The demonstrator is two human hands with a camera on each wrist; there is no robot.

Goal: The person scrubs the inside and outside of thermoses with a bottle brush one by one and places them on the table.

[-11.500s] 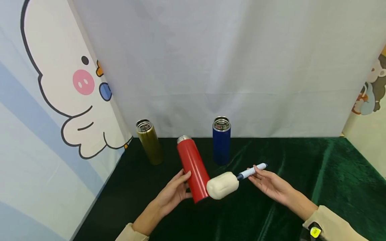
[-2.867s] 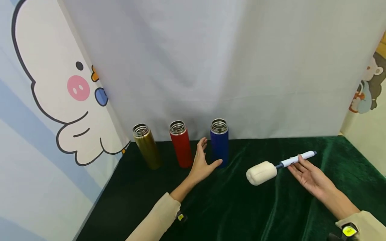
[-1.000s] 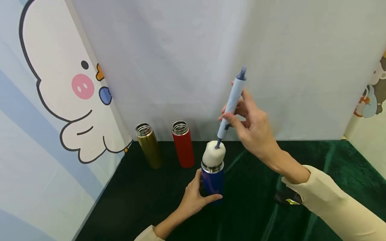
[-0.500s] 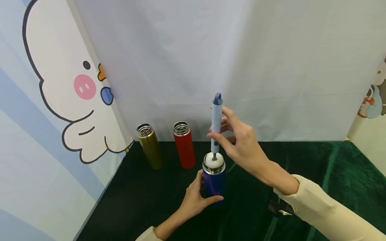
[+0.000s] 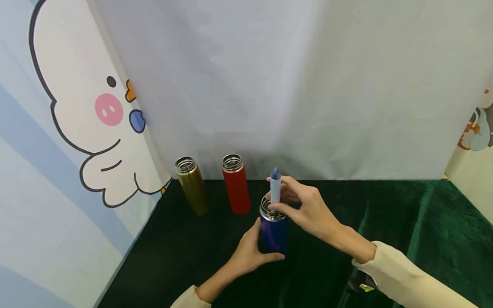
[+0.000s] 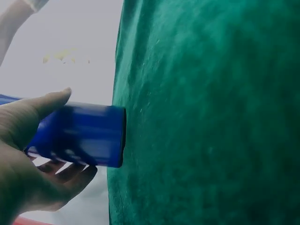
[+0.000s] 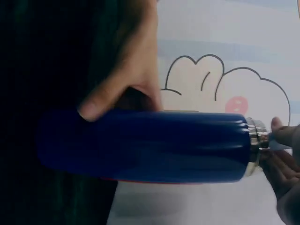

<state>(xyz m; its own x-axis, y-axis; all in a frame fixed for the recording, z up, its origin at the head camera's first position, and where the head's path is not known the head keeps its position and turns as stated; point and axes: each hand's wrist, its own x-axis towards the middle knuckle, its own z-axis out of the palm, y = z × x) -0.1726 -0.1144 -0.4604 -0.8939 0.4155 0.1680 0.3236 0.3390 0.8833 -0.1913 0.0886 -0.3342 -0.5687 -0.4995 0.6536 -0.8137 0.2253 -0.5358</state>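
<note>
Toward five o'clock of your head view, the blue bottle (image 5: 275, 236) stands upright, with your left hand (image 5: 247, 254) at its eight o'clock side, thumb and fingers curled partway round its lower body. At two o'clock from it, your right hand (image 5: 308, 209) pinches the brush (image 5: 275, 191) by its pale blue handle, close to the steel rim (image 5: 272, 217). Half a second ago that hand was higher and the white brush head filled the mouth; now it has dropped, the head is out of sight, and only the upper handle shows. The red bottle (image 5: 237, 192) at half past ten and the gold bottle (image 5: 194, 192) farther off at ten stand where they did on the dark green cloth (image 5: 396, 214).
</note>
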